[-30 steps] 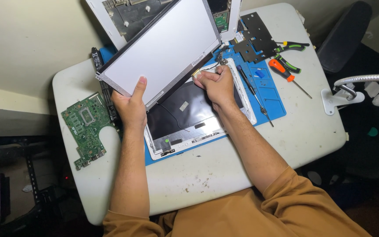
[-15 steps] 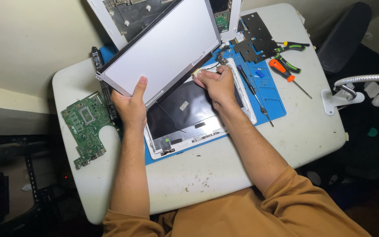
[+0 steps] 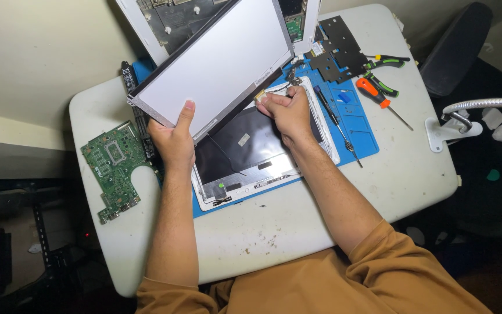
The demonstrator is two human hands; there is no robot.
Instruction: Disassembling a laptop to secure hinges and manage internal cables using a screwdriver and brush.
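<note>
From the head view, the left hand (image 3: 174,139) has its fingers clamped on the tilted, grey, flat display panel (image 3: 213,67) above the white laptop lid shell (image 3: 262,154); the right hand (image 3: 289,110) pinches a small gold-tipped cable connector (image 3: 260,93) at the panel's lower edge. A tug or slip could likely tear that connector. Beyond the shell, the white rounded surface (image 3: 321,232) carries a green circuit board (image 3: 113,168) and an orange-handled screwdriver (image 3: 373,93); the room is dim.

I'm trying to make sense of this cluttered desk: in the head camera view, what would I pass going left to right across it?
Green circuit board → left hand gripping the lifted screen panel → right hand at the panel's lower corner → thin black screwdriver → orange-handled screwdriver → white lamp base.
</note>
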